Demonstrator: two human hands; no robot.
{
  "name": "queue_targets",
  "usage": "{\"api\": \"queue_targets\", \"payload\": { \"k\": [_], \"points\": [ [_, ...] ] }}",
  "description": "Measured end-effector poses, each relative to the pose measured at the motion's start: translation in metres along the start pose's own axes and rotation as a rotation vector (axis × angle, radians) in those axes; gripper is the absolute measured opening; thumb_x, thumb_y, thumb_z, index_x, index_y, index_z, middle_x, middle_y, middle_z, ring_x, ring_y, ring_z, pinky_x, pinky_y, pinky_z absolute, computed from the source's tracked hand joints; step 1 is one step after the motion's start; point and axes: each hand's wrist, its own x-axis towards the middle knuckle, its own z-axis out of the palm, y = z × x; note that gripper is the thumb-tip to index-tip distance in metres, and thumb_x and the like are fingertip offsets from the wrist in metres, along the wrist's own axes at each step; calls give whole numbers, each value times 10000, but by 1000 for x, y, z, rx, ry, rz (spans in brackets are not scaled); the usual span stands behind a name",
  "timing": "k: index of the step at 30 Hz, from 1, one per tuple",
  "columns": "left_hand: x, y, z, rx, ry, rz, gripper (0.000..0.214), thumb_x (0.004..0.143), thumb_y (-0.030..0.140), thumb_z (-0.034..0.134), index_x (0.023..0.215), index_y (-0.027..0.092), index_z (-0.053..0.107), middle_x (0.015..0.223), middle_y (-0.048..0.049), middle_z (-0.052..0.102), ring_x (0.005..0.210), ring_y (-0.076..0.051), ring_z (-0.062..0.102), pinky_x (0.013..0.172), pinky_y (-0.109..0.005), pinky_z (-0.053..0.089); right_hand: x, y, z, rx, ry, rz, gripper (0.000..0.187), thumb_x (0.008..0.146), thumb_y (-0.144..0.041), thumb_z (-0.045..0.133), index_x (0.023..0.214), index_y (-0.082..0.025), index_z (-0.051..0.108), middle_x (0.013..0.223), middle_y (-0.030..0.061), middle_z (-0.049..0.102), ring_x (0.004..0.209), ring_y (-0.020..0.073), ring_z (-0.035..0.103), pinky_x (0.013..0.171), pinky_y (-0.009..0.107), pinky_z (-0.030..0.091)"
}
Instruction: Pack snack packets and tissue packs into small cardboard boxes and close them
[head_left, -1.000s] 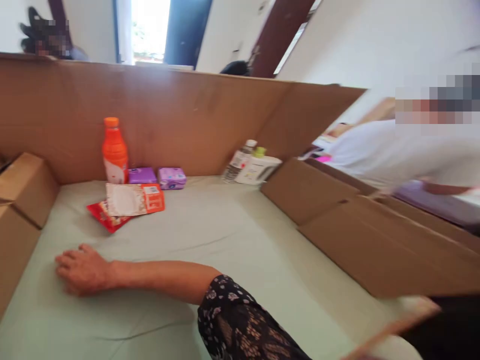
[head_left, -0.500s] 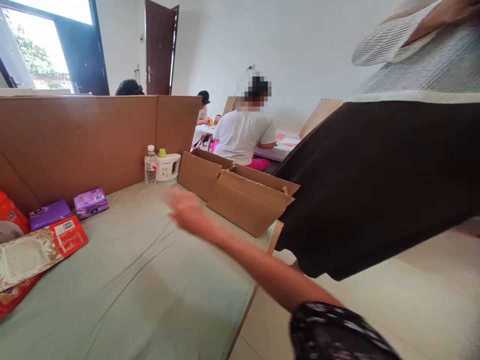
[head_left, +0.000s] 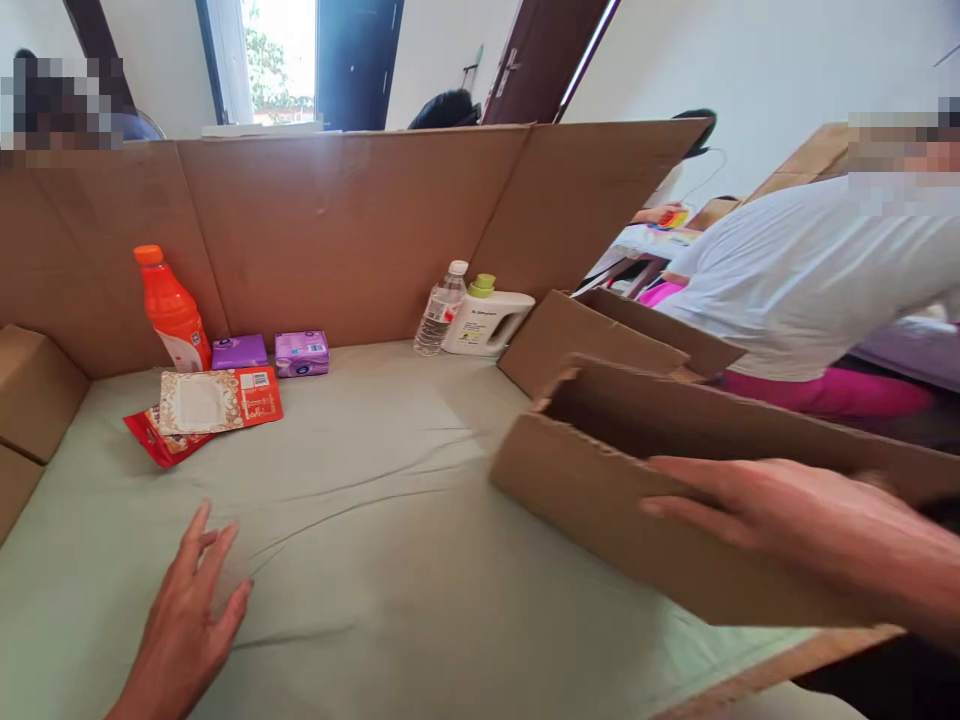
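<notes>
My left hand (head_left: 184,625) rests flat on the pale green cloth (head_left: 390,540) at the lower left, fingers spread, holding nothing. My right hand (head_left: 795,525) reaches in from the right and lies over the near wall of an open cardboard box (head_left: 585,490). Its fingers run along the outside of that wall and the thumb is hidden behind the rim. A second open cardboard box (head_left: 570,335) stands just behind the first.
An orange bottle (head_left: 171,310), two purple packs (head_left: 270,352) and red snack packets (head_left: 210,405) sit at the back left. A water bottle (head_left: 441,310) and a white jug (head_left: 487,322) stand against the cardboard wall (head_left: 345,230). A person in a white shirt (head_left: 795,275) sits to the right.
The view swung back left over the table. My right hand came in onto the near box. My left hand now lies flat on the cloth, and the dark-skirted person is out of view.
</notes>
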Motion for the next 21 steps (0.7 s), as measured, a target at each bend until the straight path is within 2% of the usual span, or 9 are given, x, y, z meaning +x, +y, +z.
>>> {"api": "queue_targets", "payload": {
  "k": [3, 4, 6, 8, 10, 13, 16, 19, 21],
  "points": [
    [9, 27, -19, -43, 13, 105, 507, 984, 309, 527, 1481, 253, 441, 1582, -169, 433, 1282, -292, 629, 850, -358, 643, 26, -103, 3, -117, -322, -223, 29, 812, -299, 758, 825, -278, 744, 665, 64, 759, 571, 273, 713, 461, 308, 406],
    [12, 35, -27, -61, 27, 131, 564, 978, 295, 539, 1520, 248, 391, 1584, -167, 431, 1342, -297, 582, 950, -400, 614, 36, -143, 2, -104, -402, -286, 44, 873, -246, 697, 844, -264, 725, 713, 46, 773, 631, 251, 735, 499, 291, 410],
    [19, 46, -43, -115, 100, 175, 657, 962, 238, 561, 1568, 229, 307, 1590, -164, 420, 1431, -286, 486, 1093, -443, 528, 54, -217, 1, -43, -539, -441, 69, 891, -173, 667, 857, -226, 697, 755, 33, 776, 662, 207, 737, 515, 262, 367],
    [25, 50, -57, -172, 175, 213, 706, 939, 155, 566, 1579, 194, 272, 1588, -170, 415, 1474, -267, 420, 1168, -441, 454, 62, -272, 4, -5, -596, -589, 79, 864, -115, 677, 872, -193, 684, 767, 49, 772, 645, 196, 721, 512, 264, 327],
    [30, 48, -68, -189, 213, 244, 643, 915, 76, 540, 1525, 168, 360, 1491, -154, 523, 1452, -246, 437, 1174, -416, 439, 65, -303, 8, 78, -587, -700, 58, 854, -127, 701, 880, -178, 689, 741, 57, 760, 608, 199, 698, 514, 275, 327],
    [33, 36, -77, -183, 224, 279, 420, 874, 3, 511, 1243, 187, 591, 1100, -67, 704, 1233, -208, 583, 1068, -364, 498, 77, -307, 13, 395, -467, -716, 81, 904, -290, 713, 897, -212, 735, 757, 41, 765, 646, 202, 698, 573, 293, 424],
    [32, 29, -80, -218, 249, 295, 317, 841, -20, 519, 1051, 191, 626, 904, -29, 686, 1007, -185, 615, 999, -365, 512, 117, -280, 28, 730, -298, -520, 207, 945, -412, 639, 889, -263, 772, 797, -1, 767, 683, 166, 687, 615, 271, 477],
    [31, 28, -78, -249, 269, 294, 316, 825, -23, 511, 1034, 181, 631, 876, -30, 673, 914, -176, 605, 1009, -393, 508, 176, -254, 71, 677, -172, -339, 299, 960, -407, 562, 862, -215, 768, 735, 6, 730, 650, 151, 649, 598, 256, 468],
    [30, 31, -75, -252, 266, 310, 336, 804, -26, 507, 1045, 174, 631, 864, -33, 671, 897, -177, 604, 1011, -400, 511, 208, -251, 116, 482, -228, -393, 301, 967, -335, 508, 972, -179, 765, 844, 45, 764, 746, 173, 687, 689, 283, 515]
  ]
}}
